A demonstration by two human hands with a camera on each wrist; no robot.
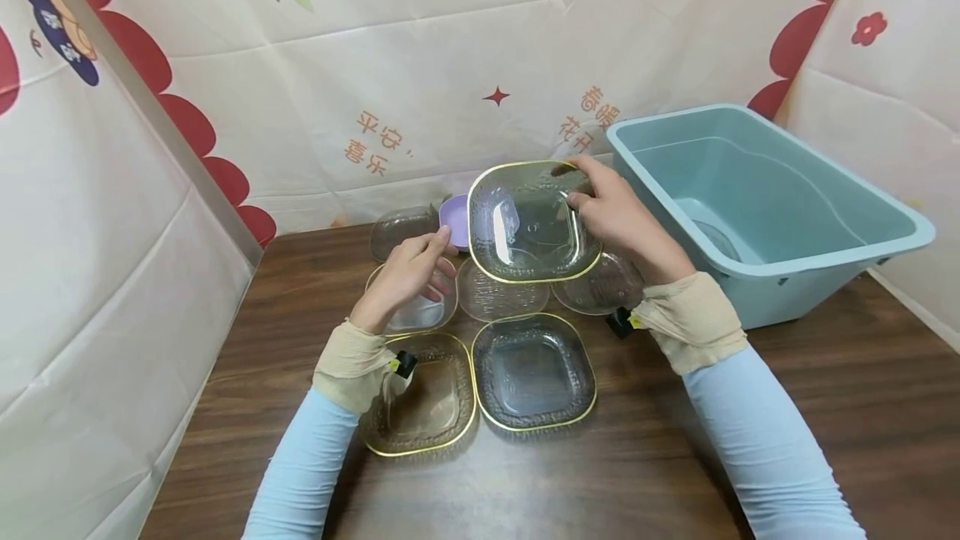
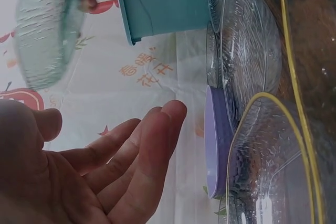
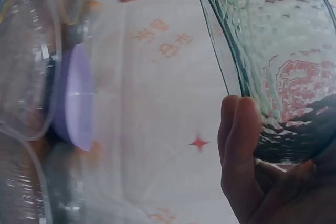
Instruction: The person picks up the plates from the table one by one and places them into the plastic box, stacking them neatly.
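Note:
My right hand (image 1: 622, 219) pinches the right rim of a see-through greenish plate (image 1: 525, 227) with a yellow edge. The plate is raised and tilted above the other dishes, and its textured side shows in the right wrist view. My left hand (image 1: 405, 277) hangs to the left of it with nothing in its grasp, its fingers relaxed and apart from the plate. Below the left hand lies a clear yellow-rimmed dish (image 1: 420, 315). Partly hidden behind the raised plate is a purple bowl (image 1: 452, 213).
Nearer me on the wooden table (image 1: 645, 457), a brownish dish (image 1: 422, 413) and a grey dish (image 1: 534, 373) stand side by side. Clear ribbed dishes (image 1: 501, 294) lie behind them. A large blue-green tub (image 1: 795, 265) stands at right, with a see-through item (image 1: 716, 240) inside.

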